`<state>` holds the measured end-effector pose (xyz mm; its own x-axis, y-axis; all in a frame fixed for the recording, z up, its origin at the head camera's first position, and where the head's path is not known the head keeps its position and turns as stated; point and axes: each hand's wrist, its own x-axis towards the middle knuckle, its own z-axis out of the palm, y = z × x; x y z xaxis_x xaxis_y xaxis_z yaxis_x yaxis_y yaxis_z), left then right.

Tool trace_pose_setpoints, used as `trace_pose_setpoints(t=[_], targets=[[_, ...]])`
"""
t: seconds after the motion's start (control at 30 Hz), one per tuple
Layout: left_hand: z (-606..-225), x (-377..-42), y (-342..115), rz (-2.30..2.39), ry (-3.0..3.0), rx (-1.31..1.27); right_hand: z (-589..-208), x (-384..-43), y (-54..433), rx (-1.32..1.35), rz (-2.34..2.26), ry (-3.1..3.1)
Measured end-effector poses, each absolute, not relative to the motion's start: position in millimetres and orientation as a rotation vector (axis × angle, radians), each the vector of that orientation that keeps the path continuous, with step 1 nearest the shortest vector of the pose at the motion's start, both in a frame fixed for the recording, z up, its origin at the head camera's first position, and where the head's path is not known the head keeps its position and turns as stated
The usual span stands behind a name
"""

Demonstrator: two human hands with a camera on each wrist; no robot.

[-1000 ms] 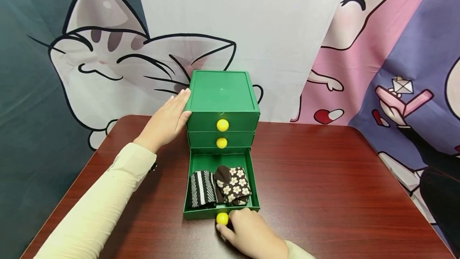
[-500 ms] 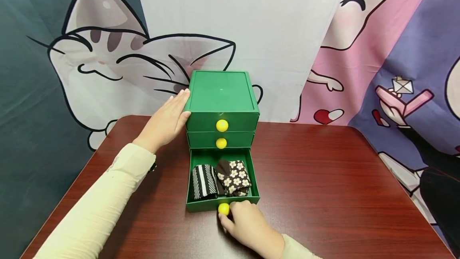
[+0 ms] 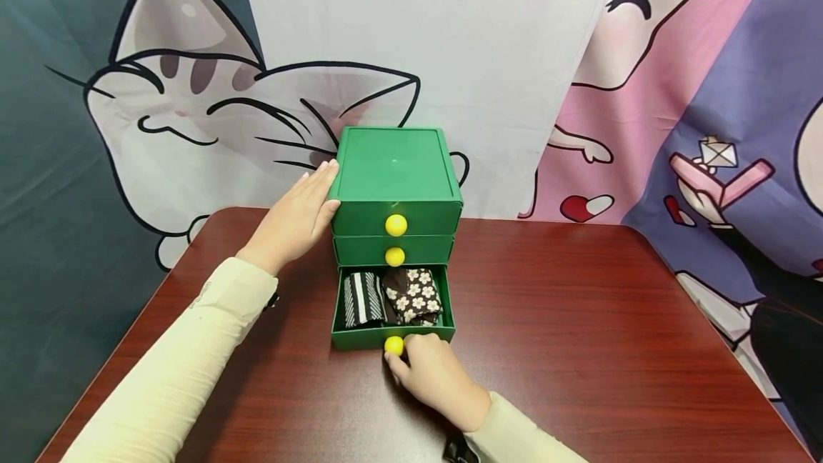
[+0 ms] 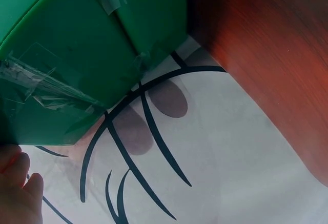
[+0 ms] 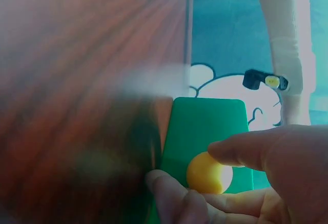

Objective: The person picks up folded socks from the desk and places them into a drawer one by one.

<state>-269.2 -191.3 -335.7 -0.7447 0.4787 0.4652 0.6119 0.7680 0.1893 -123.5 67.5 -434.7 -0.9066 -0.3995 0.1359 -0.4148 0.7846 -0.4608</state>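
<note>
A green three-drawer box (image 3: 395, 163) stands on the table, each drawer front with a round yellow knob. Its bottom drawer (image 3: 358, 339) is pulled partway out. Inside lie a folded black-and-white striped sock (image 3: 363, 300) and a folded brown sock with white flowers (image 3: 416, 299), side by side. My left hand (image 3: 297, 214) rests with straight fingers against the box's left side; its fingertips (image 4: 34, 187) show at the box's edge in the left wrist view. My right hand (image 3: 437, 376) pinches the bottom drawer's knob (image 5: 202, 174) between thumb and fingers.
The reddish-brown wooden table (image 3: 579, 334) spreads to both sides of the box. Cartoon-printed cloths (image 3: 476, 56) hang behind it. Clear tape (image 4: 56, 88) is stuck to the side of the box. A dark shape (image 3: 791, 363) is at the right edge.
The bottom drawer, with both socks in it, has slid inward toward the box. My right hand has moved forward with its knob. My left hand has stayed at the box's side.
</note>
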Motion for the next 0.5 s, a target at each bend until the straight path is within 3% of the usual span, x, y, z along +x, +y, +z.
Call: trace_pose_setpoints(t=[0.5], targets=[[-336.1,-269.2,-190.8,-0.476,-2.565,-0.832,-435.8,-152.9,63.9,0.555,0.831,-2.936]])
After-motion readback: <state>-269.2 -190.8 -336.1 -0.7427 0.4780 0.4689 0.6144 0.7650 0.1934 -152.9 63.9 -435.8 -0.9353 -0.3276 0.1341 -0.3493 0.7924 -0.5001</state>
